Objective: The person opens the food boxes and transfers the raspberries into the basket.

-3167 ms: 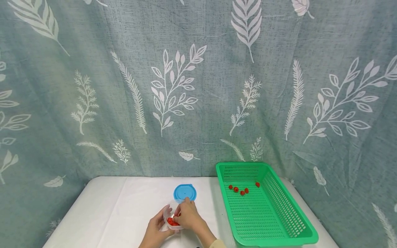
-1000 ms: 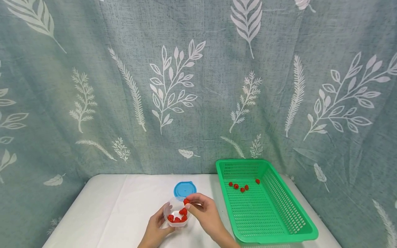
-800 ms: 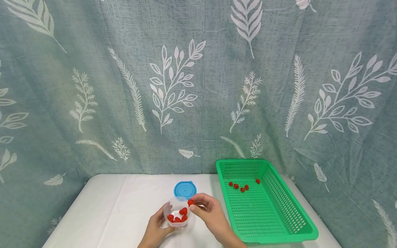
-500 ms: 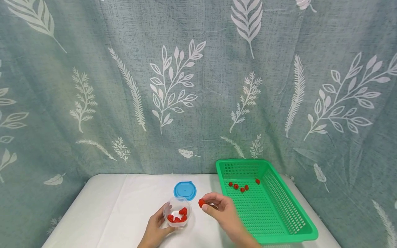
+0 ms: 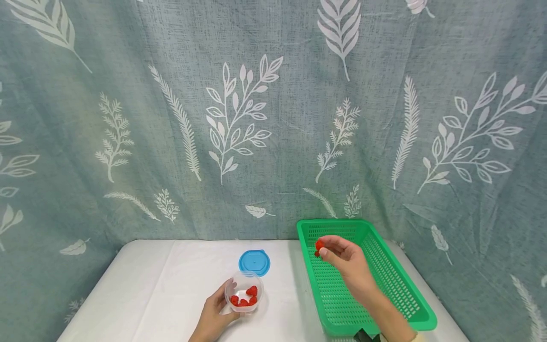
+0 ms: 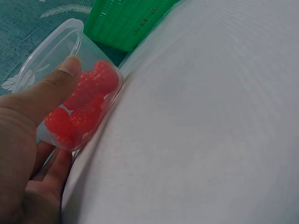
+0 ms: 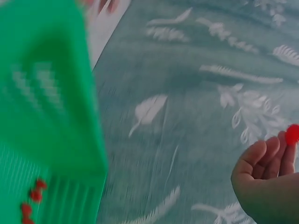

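My left hand (image 5: pixel 217 308) grips a small clear plastic tub (image 6: pixel 49 44) on the white table, thumb on its near side and fingers around the other. Several red raspberries (image 6: pixel 85 88) lie in the bottom of the tub. With thumb and fingertips, my right hand (image 5: pixel 348 263) pinches one raspberry (image 5: pixel 319 244) above the far left part of the green basket (image 5: pixel 337 299). That raspberry (image 7: pixel 293 134) also shows at the right edge of the right wrist view. More raspberries (image 7: pixel 35 195) lie on the basket floor; in the head view the hand hides most of them.
A blue lid (image 5: pixel 254 262) lies flat just beyond the tub. The basket has raised slotted walls and stands at the table's right side. White cloth (image 5: pixel 158 289) covers the table, and a patterned teal curtain (image 5: pixel 265 199) hangs behind it.
My right hand came out of the tub with a raspberry and has carried it right and away from me, over the basket. The left hand and tub have stayed in place.
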Demonstrator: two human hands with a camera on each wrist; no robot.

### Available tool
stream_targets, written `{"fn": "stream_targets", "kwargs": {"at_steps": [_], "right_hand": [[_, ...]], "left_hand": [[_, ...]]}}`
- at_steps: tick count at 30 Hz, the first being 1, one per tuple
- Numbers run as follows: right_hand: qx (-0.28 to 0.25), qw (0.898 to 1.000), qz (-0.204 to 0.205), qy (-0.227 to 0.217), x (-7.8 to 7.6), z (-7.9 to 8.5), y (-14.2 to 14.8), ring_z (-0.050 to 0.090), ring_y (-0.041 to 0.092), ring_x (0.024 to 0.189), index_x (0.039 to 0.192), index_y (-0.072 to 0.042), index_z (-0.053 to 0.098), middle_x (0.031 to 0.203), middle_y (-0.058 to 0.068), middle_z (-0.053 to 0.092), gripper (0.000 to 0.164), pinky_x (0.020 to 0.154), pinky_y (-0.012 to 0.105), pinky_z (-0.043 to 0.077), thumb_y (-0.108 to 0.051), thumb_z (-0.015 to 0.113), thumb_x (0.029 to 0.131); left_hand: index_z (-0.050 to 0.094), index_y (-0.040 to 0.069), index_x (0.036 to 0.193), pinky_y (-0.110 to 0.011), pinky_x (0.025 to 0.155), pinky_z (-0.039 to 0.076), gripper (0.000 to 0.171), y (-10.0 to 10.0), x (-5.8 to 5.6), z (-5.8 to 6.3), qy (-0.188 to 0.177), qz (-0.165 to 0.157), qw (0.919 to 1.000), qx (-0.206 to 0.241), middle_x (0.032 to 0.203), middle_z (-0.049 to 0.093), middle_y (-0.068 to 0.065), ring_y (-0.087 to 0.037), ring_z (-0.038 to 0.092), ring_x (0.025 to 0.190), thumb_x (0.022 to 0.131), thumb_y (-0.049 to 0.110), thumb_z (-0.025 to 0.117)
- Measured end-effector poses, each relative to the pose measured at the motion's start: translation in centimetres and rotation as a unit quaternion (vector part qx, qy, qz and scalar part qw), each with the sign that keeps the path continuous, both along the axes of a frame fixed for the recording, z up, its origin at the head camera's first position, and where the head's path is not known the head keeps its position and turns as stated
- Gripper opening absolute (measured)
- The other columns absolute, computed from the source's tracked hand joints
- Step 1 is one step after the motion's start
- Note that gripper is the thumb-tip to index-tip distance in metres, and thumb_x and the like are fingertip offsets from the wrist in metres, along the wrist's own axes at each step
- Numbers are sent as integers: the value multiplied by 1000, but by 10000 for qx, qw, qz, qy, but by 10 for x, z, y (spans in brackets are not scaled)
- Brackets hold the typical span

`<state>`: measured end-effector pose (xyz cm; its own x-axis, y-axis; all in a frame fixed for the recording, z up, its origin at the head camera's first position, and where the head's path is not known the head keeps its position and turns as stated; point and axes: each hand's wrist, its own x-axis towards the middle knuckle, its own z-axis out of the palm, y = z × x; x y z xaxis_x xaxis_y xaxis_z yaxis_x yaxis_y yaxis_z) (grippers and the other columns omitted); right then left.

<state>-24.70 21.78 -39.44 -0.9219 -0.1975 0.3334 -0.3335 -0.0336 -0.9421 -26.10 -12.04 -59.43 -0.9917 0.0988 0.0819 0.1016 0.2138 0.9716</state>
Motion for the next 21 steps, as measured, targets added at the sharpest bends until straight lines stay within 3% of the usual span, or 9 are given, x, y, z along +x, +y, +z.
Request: {"fn": "stream_targets", "kwargs": {"at_steps": [5,9,14,17,21], "right_hand": [[340,9960,-757,319,-26,3,20,63,9,85,121,7,62,102,-10,71,28,77,21,58,-14,61,103],[568,9933,-930,377,-51,-2,36,64,7,89,124,10,61,103,-12,72,35,77,21,58,-18,62,103],[885,9901,-1090,17,-79,-10,52,64,3,97,130,6,60,107,-17,70,42,80,22,58,-24,63,102],[1029,9872,-1203,-219,-93,-17,60,64,2,97,133,3,60,112,-10,71,43,82,22,59,-27,63,103],[1324,9820,-1268,-453,-109,-29,69,62,-2,96,138,3,57,127,10,68,45,83,21,58,-27,59,104]], "left_hand": [[38,4,156,-40,114,43,95,0,1,1,-28,-26,10000,49,153,49,-20,-42,40,145,76,15,89],[38,4,155,-42,114,42,95,1,2,2,-57,-15,10000,28,154,48,-20,-42,40,145,77,16,89],[39,4,155,-42,113,42,94,1,2,3,-84,17,9999,55,154,47,-20,-42,40,145,76,15,89],[39,4,155,-40,113,43,95,1,2,3,-72,22,9999,105,153,48,-20,-42,40,145,76,13,89],[39,4,155,-39,113,43,95,1,2,2,-56,24,9999,125,153,49,-20,-41,41,145,75,13,89]]}}
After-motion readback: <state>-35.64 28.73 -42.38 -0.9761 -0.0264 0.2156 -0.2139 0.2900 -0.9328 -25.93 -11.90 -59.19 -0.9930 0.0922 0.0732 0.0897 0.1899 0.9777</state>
